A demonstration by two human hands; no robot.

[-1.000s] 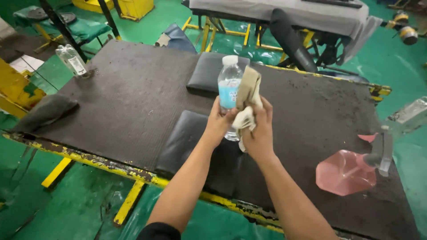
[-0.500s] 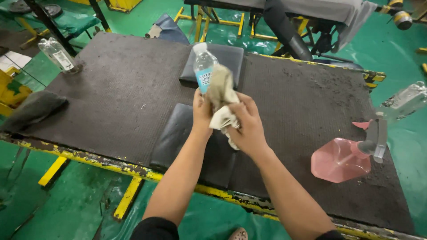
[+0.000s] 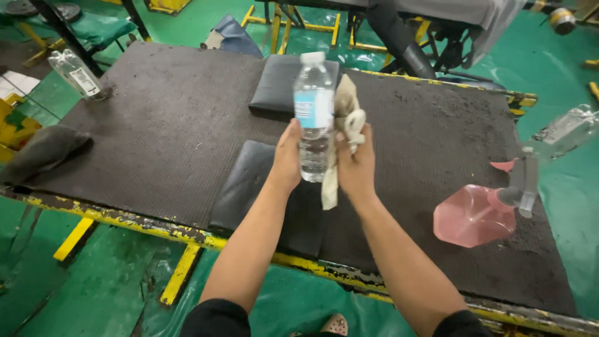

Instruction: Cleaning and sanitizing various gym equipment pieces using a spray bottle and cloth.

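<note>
Far left edge of the dark rubbery-topped workbench [image 3: 162,131] there's a crumpled grey cloth [image 3: 43,151], and up in the back left corner a clear plastic bottle with a white label [image 3: 75,73] stands tilted; can't tell if anything's in it. Middle of the bench has two black padded cushions [image 3: 284,84] lying flat. Right above those, the left hand [image 3: 287,156] is wrapped around the lower part of a clear plastic water bottle with a white cap and blue label [image 3: 314,112], held upright in the air; looks like clear water inside. The right hand [image 3: 355,165] is closed on a dirty beige rag [image 3: 345,122], pressing it against the bottle's right side. Further right, a pink translucent spray bottle with a grey trigger [image 3: 477,215] sits on the mat, looking mostly empty.
</note>
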